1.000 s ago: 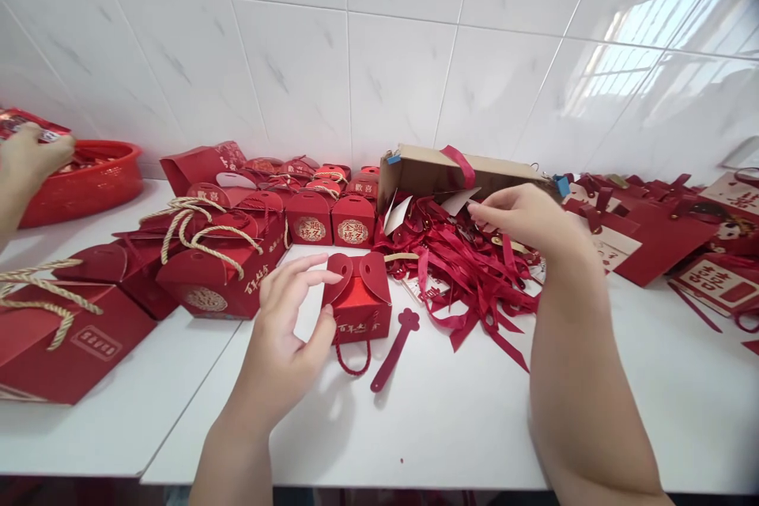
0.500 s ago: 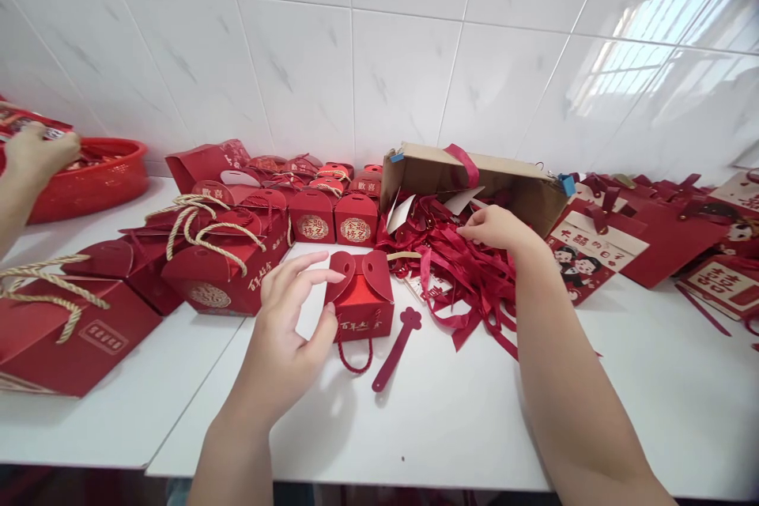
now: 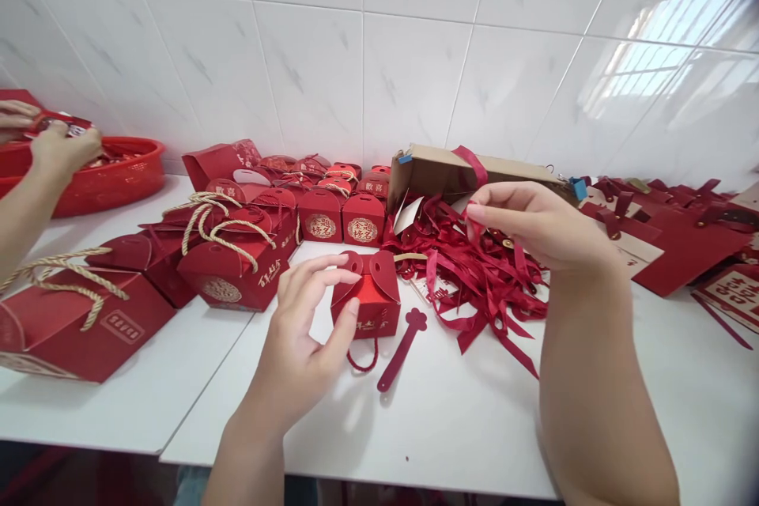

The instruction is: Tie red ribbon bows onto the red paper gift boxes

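Observation:
My left hand (image 3: 314,324) hovers with fingers apart at the left side of a small red gift box (image 3: 379,316) with a dark red cord handle. Its thumb and fingers overlap the box in view; whether they touch it I cannot tell. Over the heap of red ribbons (image 3: 492,285), my right hand (image 3: 527,221) pinches a red ribbon (image 3: 474,225) between thumb and fingers. Beside the gift box lies a dark red strip with a flower-shaped end (image 3: 403,348). An open cardboard box (image 3: 504,162) lies behind the ribbons, which spill out of it.
Several red gift boxes with rope handles (image 3: 231,269) stand at left, smaller ones (image 3: 361,220) behind. At far left, another person's hands (image 3: 62,146) hold a red packet over a red basin (image 3: 112,182). Red bags (image 3: 693,245) fill the right. A tiled wall (image 3: 320,71) rises behind.
My right hand has risen and drawn back slightly from the heap with a ribbon pinched in it. The left hand stays by the gift box. The other person's second hand has come into view.

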`<state>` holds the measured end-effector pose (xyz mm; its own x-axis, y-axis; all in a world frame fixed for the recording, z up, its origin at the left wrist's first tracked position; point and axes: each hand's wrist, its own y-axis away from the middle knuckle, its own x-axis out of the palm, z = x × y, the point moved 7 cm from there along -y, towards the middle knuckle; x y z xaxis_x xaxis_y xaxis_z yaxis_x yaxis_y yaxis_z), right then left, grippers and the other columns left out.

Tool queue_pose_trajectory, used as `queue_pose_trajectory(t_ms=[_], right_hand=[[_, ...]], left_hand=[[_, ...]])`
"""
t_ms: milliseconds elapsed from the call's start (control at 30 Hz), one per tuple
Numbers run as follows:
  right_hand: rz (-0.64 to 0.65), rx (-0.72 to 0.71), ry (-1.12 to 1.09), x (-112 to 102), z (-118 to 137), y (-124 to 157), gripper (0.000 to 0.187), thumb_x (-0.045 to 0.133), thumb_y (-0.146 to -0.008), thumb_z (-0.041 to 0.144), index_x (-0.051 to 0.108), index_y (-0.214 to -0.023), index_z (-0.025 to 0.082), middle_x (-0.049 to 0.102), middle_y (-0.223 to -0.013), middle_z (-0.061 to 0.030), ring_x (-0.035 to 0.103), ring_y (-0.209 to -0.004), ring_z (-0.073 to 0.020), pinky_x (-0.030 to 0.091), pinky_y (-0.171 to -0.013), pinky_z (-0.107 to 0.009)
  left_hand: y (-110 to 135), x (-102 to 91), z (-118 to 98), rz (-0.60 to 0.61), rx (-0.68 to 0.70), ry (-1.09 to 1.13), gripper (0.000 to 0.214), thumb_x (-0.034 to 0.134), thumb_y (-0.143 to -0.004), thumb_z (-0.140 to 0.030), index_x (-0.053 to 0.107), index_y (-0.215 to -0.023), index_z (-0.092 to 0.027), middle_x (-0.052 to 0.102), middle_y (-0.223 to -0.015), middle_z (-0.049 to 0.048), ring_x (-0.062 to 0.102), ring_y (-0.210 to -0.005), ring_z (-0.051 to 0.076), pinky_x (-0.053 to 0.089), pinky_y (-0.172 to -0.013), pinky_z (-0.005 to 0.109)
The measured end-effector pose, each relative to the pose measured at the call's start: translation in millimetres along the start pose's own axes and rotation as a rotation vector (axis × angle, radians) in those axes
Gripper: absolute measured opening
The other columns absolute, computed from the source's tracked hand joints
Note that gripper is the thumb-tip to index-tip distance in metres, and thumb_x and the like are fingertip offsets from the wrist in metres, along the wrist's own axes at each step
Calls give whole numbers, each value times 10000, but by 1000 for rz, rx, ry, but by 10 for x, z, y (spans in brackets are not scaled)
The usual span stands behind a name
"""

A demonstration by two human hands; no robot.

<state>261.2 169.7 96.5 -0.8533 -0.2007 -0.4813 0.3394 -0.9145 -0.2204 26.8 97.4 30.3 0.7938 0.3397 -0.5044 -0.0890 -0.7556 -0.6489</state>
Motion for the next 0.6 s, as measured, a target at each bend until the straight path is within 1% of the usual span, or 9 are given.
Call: queue_pose_trajectory(t_ms=[67,133,167,200,267,367,433,533,600], right_hand=[[231,-72,-142,308,264,125,223,650,-822,383,623,-754,171,597,-655,-5,524,-583,-101,434,-570,-229],[454,-86,-192,657,399,214,178,643,-835,322,632,-772,155,578,-631,16,505,-553,-80,421,-530,-204],[550,-101,-199,814,441,246,157,634,-843,292,634,-785,147,578,-645,20,503,-555,-70,419,-524,-190],[629,-117,-203,944,468,270,142,625,-849,270,634,-794,139,583,-667,20,508,-568,-64,422,-530,-180],[740,-115,-200,1113,473,300,147,613,-860,268,632,-809,132,586,-695,18,511,-580,-56,427,-537,-170],[763,-37,-177,1116,401,311,237,626,-853,358,614,-779,134,521,-617,42,433,-499,-45,360,-453,-165],[715,-5,-162,1003,355,313,287,650,-833,379,582,-699,135,436,-545,64,361,-462,-41,295,-413,-169],[684,-23,-228,834,330,340,321,645,-845,326,533,-609,139,378,-496,71,328,-450,-42,275,-414,-177],[685,-127,-346,745,383,355,319,610,-870,288,535,-596,142,397,-488,62,339,-436,-43,290,-421,-182]], left_hand=[[34,35,-88,17,-4,94,432,582,-841,-182,469,-1245,-282,507,-1288,48,455,-1235,216,348,-1063,386],[65,90,-190,75,-4,187,617,604,-834,-200,335,-1381,-293,444,-1373,61,418,-1280,227,348,-1071,374],[78,124,-238,123,-3,225,650,609,-834,-207,307,-1401,-304,426,-1391,58,408,-1289,230,353,-1068,367],[88,160,-278,183,-6,262,629,607,-839,-211,321,-1389,-314,436,-1382,52,423,-1275,229,375,-1049,354],[104,213,-317,294,-41,343,470,574,-867,-214,414,-1298,-314,529,-1262,33,516,-1160,203,446,-952,310],[108,200,-301,357,-102,458,147,507,-909,-214,548,-1041,-263,620,-938,-4,593,-858,137,480,-738,227],[104,151,-257,330,-144,519,84,492,-918,-226,575,-916,-236,592,-780,-19,562,-718,112,452,-646,205],[101,52,-121,186,-269,624,130,485,-926,-281,593,-882,-222,508,-633,-33,484,-580,97,390,-540,202],[105,-12,-9,63,-362,698,164,484,-926,-324,602,-883,-219,424,-566,-46,406,-512,91,335,-489,209]])
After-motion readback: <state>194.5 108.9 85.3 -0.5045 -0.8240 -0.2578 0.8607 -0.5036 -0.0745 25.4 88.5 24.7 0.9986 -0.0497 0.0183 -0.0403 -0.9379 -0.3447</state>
